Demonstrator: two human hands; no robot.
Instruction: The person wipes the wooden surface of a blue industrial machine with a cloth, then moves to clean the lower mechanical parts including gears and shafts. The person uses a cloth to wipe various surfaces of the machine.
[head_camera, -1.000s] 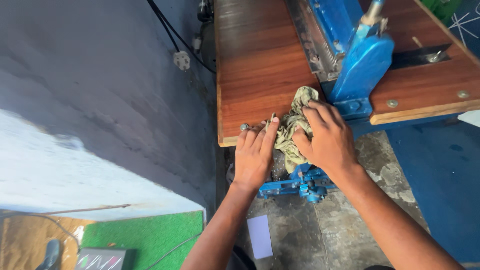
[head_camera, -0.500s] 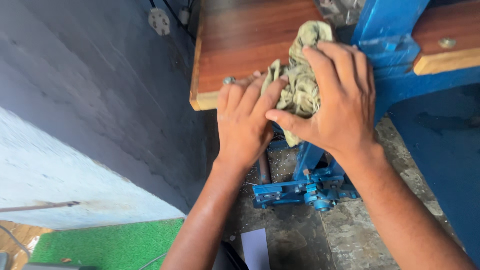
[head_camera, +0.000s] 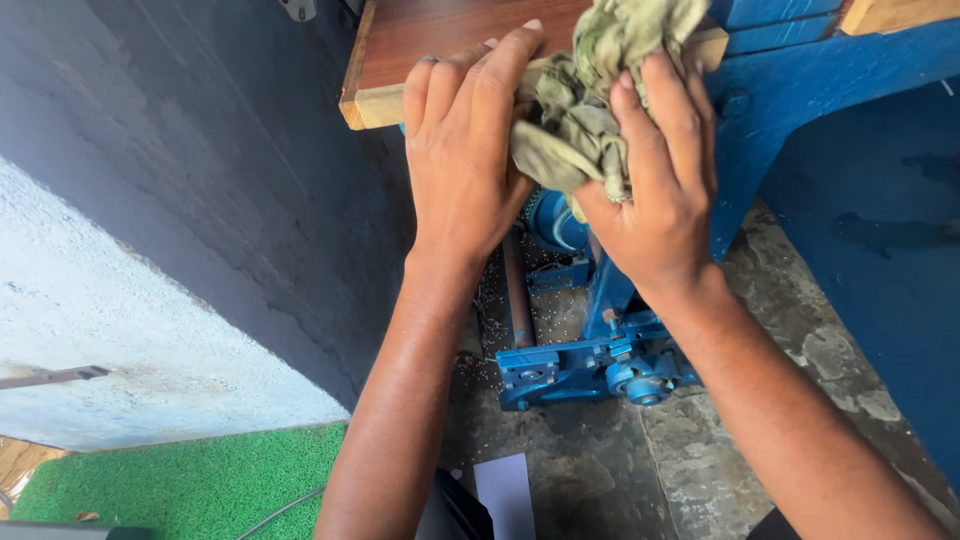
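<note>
My right hand (head_camera: 655, 190) grips a crumpled, dirty greenish rag (head_camera: 585, 95) and presses it against the front edge of a wooden table top (head_camera: 440, 30). My left hand (head_camera: 465, 150) lies flat beside it, fingers together, resting on the same table edge and touching the rag's left side. A ring shows on one finger of the left hand. Part of the rag is hidden under my right fingers.
A blue metal machine frame (head_camera: 790, 110) stands under and beside the table, with a blue base mechanism (head_camera: 590, 365) on the stained concrete floor (head_camera: 700, 460). A dark grey wall (head_camera: 200, 200) runs on the left. Green turf (head_camera: 190, 480) lies at the lower left.
The view has closed in and tilted down. Both hands and the rag have slid from the table top over its front edge; the blue machine head has left the view.
</note>
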